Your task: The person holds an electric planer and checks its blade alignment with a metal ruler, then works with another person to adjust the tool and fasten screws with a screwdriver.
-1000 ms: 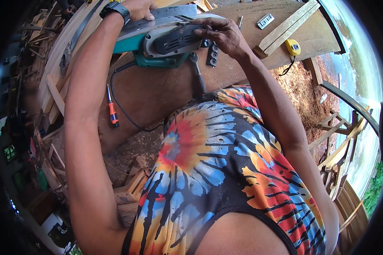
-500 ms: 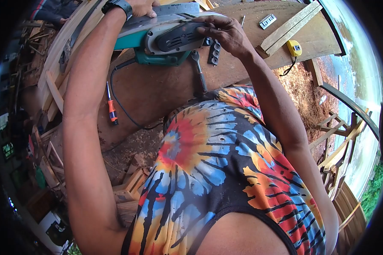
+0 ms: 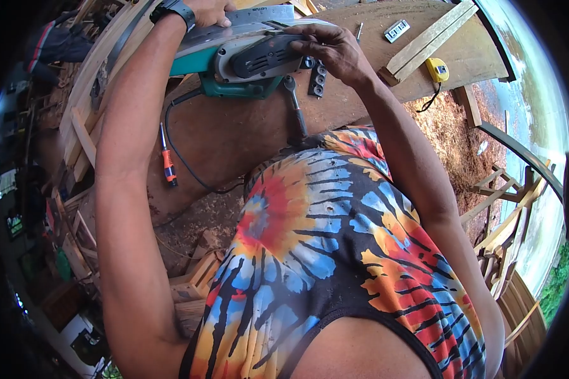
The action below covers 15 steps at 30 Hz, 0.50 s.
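A green electric planer with a black side cover lies upside down on the wooden work surface, its flat metal sole facing up. On the sole rests a metal ruler, standing on edge. My left hand grips the ruler near its left part; the frame's top edge cuts off some of it. My right hand is closed at the planer's right part, fingers over the black cover near the blade slot. Whether it also pinches something small is hidden. A ratchet wrench lies just below the planer.
Around the planer lie a screwdriver, a dark tool holder, a yellow tape measure, a small metal piece and a wood strip. The black power cord loops toward me. Another person is at upper left.
The ruler has shifted very slightly left. More of the other person's body shows at the upper left. My hands stay nearly where they were.
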Each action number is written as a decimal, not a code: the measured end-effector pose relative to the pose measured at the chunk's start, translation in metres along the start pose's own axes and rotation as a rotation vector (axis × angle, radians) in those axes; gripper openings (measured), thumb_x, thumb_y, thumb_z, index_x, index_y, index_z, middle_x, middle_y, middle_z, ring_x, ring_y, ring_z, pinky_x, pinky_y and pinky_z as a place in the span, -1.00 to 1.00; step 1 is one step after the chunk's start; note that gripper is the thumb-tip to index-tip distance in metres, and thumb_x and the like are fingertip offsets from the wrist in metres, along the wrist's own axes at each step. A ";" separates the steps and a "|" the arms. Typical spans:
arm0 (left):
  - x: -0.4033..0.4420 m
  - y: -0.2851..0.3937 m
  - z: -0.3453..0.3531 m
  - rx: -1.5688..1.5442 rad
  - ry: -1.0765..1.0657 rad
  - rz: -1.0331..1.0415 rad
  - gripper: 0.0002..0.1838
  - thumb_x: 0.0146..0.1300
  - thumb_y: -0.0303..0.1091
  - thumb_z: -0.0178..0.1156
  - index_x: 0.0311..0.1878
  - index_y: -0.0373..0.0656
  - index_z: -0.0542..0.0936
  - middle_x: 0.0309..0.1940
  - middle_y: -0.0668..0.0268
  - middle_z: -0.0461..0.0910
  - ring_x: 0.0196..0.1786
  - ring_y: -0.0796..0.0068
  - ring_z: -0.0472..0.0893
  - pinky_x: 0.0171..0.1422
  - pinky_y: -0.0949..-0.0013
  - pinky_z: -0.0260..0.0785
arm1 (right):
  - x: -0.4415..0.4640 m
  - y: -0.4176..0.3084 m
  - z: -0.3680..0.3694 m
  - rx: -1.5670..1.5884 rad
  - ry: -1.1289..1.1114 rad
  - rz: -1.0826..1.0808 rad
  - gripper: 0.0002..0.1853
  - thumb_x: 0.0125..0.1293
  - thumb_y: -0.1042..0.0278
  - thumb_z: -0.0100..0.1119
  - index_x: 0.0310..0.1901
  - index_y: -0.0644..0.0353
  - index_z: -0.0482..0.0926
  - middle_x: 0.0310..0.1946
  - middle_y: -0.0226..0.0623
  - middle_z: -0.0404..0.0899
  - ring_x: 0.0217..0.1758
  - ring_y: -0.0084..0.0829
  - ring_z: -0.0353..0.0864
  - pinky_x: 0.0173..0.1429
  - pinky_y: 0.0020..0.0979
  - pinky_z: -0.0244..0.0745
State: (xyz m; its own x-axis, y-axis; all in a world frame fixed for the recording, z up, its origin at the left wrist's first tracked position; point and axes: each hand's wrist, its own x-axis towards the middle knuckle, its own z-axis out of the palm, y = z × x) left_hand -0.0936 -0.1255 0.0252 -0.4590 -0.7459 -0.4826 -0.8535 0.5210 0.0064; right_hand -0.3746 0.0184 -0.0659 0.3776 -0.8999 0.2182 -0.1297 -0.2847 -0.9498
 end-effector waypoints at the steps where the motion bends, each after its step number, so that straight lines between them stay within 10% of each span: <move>1: 0.001 -0.002 0.000 -0.001 -0.002 0.002 -0.46 0.28 -0.17 0.44 0.27 -0.22 0.67 0.03 -0.07 0.74 0.05 -0.04 0.68 0.14 -0.06 0.51 | 0.000 0.001 0.000 0.006 -0.001 0.003 -0.64 0.44 0.18 0.38 0.20 0.07 0.74 -0.10 -0.40 0.80 0.01 -0.55 0.71 0.19 -0.37 0.59; 15: -0.003 -0.003 0.001 -0.007 0.037 -0.024 -0.47 0.19 -0.18 0.48 0.22 -0.17 0.70 0.01 -0.09 0.74 0.06 -0.04 0.70 0.14 -0.01 0.52 | 0.001 0.004 0.000 -0.034 0.004 -0.019 -0.67 0.46 0.19 0.36 0.17 0.09 0.75 -0.14 -0.45 0.80 -0.06 -0.61 0.70 0.14 -0.41 0.60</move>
State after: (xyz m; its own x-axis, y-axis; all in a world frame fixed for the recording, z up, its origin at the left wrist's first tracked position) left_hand -0.0895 -0.1245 0.0258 -0.4466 -0.7731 -0.4504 -0.8662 0.4997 0.0011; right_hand -0.3744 0.0162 -0.0692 0.3767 -0.8954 0.2373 -0.1531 -0.3129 -0.9374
